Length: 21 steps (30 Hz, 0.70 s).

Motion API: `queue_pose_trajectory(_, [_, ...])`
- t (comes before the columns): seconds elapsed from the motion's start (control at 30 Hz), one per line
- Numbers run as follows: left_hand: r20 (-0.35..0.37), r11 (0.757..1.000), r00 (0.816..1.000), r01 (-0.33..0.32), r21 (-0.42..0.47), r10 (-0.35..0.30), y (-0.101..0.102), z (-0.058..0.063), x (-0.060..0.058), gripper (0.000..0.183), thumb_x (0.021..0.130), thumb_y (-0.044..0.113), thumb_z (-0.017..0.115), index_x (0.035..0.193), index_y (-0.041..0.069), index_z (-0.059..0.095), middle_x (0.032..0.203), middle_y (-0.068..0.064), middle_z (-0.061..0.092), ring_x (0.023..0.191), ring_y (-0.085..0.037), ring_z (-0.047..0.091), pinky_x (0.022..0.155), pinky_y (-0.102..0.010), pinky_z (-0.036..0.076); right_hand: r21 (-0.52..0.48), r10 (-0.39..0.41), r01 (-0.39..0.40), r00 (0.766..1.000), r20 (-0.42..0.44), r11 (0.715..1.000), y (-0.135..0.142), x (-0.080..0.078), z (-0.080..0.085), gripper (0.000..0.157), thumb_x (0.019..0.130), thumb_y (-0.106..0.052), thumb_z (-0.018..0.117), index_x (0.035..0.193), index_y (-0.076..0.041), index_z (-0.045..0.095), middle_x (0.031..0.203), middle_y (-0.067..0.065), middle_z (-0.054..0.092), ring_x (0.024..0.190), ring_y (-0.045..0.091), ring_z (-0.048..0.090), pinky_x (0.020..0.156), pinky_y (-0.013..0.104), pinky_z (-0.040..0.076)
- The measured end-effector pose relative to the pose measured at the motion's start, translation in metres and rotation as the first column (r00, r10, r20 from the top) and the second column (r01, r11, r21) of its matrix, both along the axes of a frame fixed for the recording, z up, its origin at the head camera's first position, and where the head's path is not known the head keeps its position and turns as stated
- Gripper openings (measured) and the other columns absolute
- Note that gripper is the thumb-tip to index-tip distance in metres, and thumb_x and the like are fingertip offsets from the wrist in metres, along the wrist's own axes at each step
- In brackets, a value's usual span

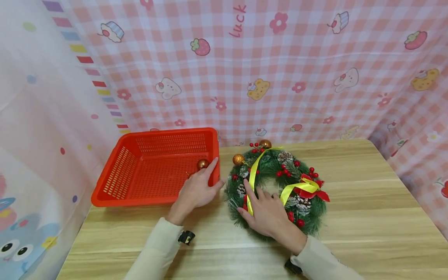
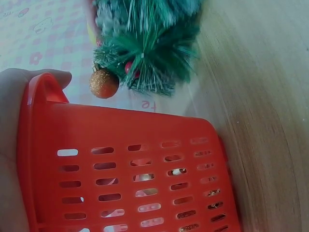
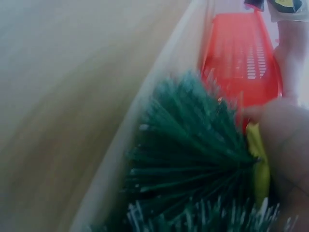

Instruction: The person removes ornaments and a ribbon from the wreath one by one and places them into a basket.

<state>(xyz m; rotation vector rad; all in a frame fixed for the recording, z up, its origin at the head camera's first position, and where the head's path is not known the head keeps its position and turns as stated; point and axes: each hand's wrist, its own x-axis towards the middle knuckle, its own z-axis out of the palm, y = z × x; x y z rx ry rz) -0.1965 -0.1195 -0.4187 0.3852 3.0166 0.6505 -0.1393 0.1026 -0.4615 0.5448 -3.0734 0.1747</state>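
One basket [image 1: 168,144], one wreath [image 1: 267,166], four baubles [image 1: 238,159] show.

A wood-grain table [image 1: 364,217]; a red slotted basket [image 1: 157,173] stands on it; just beside lies a green wreath [image 1: 267,161].

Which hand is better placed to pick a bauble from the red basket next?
Left, I'd judge: the left hand is at the edge of the red basket, close by the baubles inside. The right hand is over the wreath, by the yellow ribbon, farther from them.
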Motion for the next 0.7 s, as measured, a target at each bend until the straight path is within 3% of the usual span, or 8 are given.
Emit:
queue_pose_trajectory(0.2, [-0.006, 1.000, 1.000, -0.002, -0.006, 0.002, 0.000, 0.001, 0.001, 0.073, 0.096, 0.056, 0.050, 0.158, 0.029, 0.024, 0.138, -0.014, 0.058, 0.114, -0.037, 0.062, 0.092, -0.054, 0.050, 0.002, 0.217, -0.218, 0.974, -0.065, 0.976, 0.034, 0.003, -0.003, 0.082, 0.096, -0.065, 0.044, 0.160, -0.020, 0.017, 0.137, 0.015, 0.058, 0.115, 0.033, 0.062, 0.095, 0.055, 0.045])
queue_pose_trajectory(0.37, [-0.006, 1.000, 1.000, -0.002, 0.004, 0.002, 0.000, 0.000, 0.001, 0.073, 0.096, 0.056, 0.051, 0.158, 0.029, 0.024, 0.135, -0.014, 0.059, 0.109, -0.036, 0.063, 0.088, -0.053, 0.051, 0.033, 0.336, -0.334, 0.940, -0.063, 0.942, 0.062, 0.001, 0.001, 0.080, 0.097, -0.065, 0.041, 0.160, -0.023, 0.015, 0.142, 0.013, 0.056, 0.119, 0.030, 0.060, 0.097, 0.054, 0.044])
queue_pose_trajectory(0.57, [-0.005, 1.000, 1.000, -0.006, 0.022, 0.006, 0.000, 0.000, 0.001, 0.073, 0.096, 0.054, 0.053, 0.158, 0.027, 0.026, 0.136, -0.016, 0.059, 0.110, -0.037, 0.062, 0.088, -0.054, 0.050, 0.091, 0.414, -0.405, 0.900, -0.134, 0.910, 0.083, -0.003, 0.003, 0.079, 0.096, -0.064, 0.046, 0.159, -0.024, 0.021, 0.137, 0.008, 0.059, 0.114, 0.028, 0.058, 0.096, 0.051, 0.043])
queue_pose_trajectory(0.7, [-0.004, 1.000, 1.000, -0.005, 0.017, 0.005, 0.001, -0.001, 0.001, 0.073, 0.096, 0.056, 0.051, 0.158, 0.027, 0.025, 0.130, -0.015, 0.063, 0.105, -0.035, 0.064, 0.085, -0.051, 0.051, 0.077, 0.395, -0.387, 0.896, -0.202, 0.919, 0.088, -0.002, 0.001, 0.085, 0.092, -0.066, 0.051, 0.158, -0.017, 0.026, 0.134, 0.010, 0.060, 0.112, 0.030, 0.059, 0.094, 0.052, 0.044])
